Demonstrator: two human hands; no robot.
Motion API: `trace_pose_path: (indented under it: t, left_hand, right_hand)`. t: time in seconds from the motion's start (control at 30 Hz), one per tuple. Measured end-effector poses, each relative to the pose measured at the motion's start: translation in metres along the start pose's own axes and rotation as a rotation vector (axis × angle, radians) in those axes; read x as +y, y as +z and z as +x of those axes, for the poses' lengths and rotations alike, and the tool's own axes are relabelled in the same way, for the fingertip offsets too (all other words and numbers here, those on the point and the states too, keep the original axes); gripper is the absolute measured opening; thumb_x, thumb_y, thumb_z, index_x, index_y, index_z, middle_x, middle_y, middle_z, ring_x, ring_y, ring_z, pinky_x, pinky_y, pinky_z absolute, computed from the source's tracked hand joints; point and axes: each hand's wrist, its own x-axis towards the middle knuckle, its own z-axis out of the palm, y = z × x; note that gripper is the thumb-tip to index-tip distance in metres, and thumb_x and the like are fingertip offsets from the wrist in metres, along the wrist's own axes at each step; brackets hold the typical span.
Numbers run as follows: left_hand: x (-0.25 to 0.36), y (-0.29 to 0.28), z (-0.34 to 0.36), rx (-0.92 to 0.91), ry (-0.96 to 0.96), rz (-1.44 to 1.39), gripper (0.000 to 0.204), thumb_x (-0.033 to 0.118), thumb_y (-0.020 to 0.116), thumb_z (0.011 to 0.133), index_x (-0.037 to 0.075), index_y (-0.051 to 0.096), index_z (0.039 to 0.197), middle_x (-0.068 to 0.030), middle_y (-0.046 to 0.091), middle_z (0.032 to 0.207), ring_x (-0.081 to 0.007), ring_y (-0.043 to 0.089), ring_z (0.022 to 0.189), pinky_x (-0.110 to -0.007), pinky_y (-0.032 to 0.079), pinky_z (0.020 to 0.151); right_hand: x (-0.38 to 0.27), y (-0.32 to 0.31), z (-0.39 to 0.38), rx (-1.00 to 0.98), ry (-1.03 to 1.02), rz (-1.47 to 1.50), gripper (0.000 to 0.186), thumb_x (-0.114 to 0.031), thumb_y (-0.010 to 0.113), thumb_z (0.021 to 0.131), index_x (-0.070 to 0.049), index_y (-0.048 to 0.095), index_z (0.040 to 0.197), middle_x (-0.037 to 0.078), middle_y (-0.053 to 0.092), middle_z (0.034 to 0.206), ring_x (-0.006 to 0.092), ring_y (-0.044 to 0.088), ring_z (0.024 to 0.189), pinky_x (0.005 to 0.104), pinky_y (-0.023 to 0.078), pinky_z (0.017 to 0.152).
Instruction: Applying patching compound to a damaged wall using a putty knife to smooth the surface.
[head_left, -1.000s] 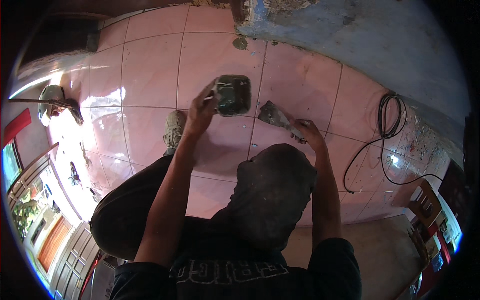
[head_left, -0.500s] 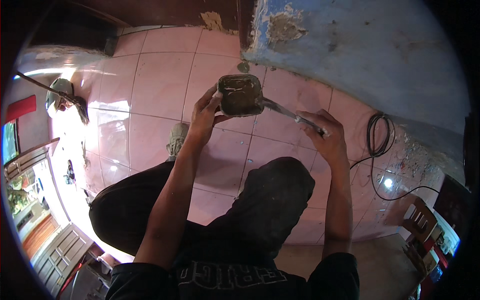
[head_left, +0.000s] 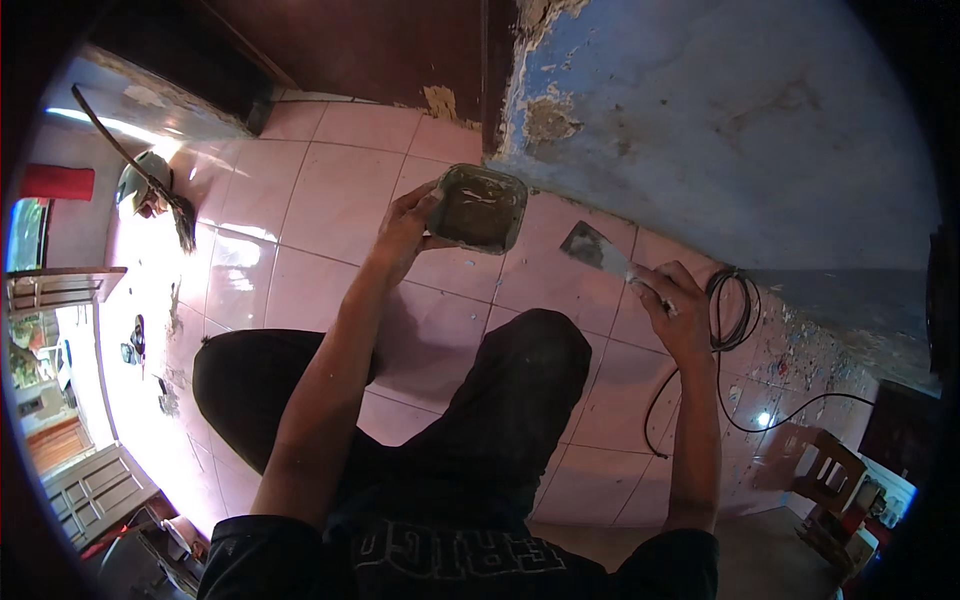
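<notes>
left hand: fingers clamped on rim of square tub, held above pink tiled floor near blue wall
right hand: closed around handle of putty knife, blade bare, just beside tub
tub contents: grey-brown filler paste
step: likely loading blade; next needs blade dipped into tub

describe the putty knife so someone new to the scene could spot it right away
Start at the peeling blue wall where it meets the pink tiled floor. Just below that edge, the right hand grips a putty knife. Its flat grey metal blade points up-left toward the square tub of grey paste held in the left hand.
</notes>
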Motion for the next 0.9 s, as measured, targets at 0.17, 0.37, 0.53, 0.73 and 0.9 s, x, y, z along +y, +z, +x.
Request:
trace_pose_path:
  t: [0.17,0.37,0.53,0.73,0.9]
  left_hand:
    - [0.021,0.016,-0.008,-0.014,0.046,0.151,0.046,0.029,0.052,0.107,0.007,0.055,0.148,-0.0096,0.071,0.122,-0.0165,0.072,0.103,-0.036,0.063,0.088]
    - [0.038,0.026,-0.009,-0.141,0.047,0.071,0.048,0.029,0.054,0.108,0.005,0.051,0.149,-0.0077,0.068,0.128,-0.0163,0.069,0.112,-0.036,0.060,0.095]
    - [0.058,0.019,-0.015,-0.222,0.058,0.137,0.046,0.028,0.052,0.108,0.008,0.053,0.150,-0.0062,0.069,0.124,-0.0140,0.069,0.106,-0.035,0.059,0.093]
    - [0.070,0.002,-0.004,-0.247,0.131,0.015,0.047,0.029,0.053,0.108,0.009,0.052,0.151,-0.0055,0.067,0.128,-0.0148,0.067,0.111,-0.034,0.059,0.094]
    - [0.083,0.005,-0.006,-0.310,0.139,-0.175,0.050,0.028,0.053,0.108,0.008,0.046,0.154,-0.0079,0.063,0.136,-0.0172,0.066,0.116,-0.036,0.057,0.100]
  right_hand:
    - [-0.035,-0.025,0.019,-0.094,0.776,0.898,0.031,-0.031,0.068,0.100,-0.005,0.071,0.117,0.002,0.062,0.073,0.0069,0.053,0.056,0.0242,0.037,0.046]
    - [-0.043,-0.007,0.040,-0.330,0.749,1.086,0.035,-0.036,0.068,0.099,-0.004,0.069,0.111,0.001,0.060,0.069,0.0057,0.048,0.049,0.0243,0.032,0.042]
    - [-0.031,-0.026,0.033,-0.370,0.755,0.961,0.036,-0.036,0.070,0.098,-0.002,0.070,0.111,0.000,0.059,0.068,0.0068,0.049,0.050,0.0249,0.034,0.043]
    - [-0.040,-0.083,0.018,-0.330,0.897,0.527,0.040,-0.037,0.070,0.098,-0.001,0.070,0.115,0.000,0.059,0.069,0.0071,0.053,0.053,0.0262,0.036,0.043]
    - [-0.109,-0.138,0.059,-0.048,0.740,0.527,0.030,-0.034,0.066,0.101,-0.005,0.068,0.110,0.000,0.061,0.075,0.0080,0.055,0.060,0.0258,0.041,0.055]
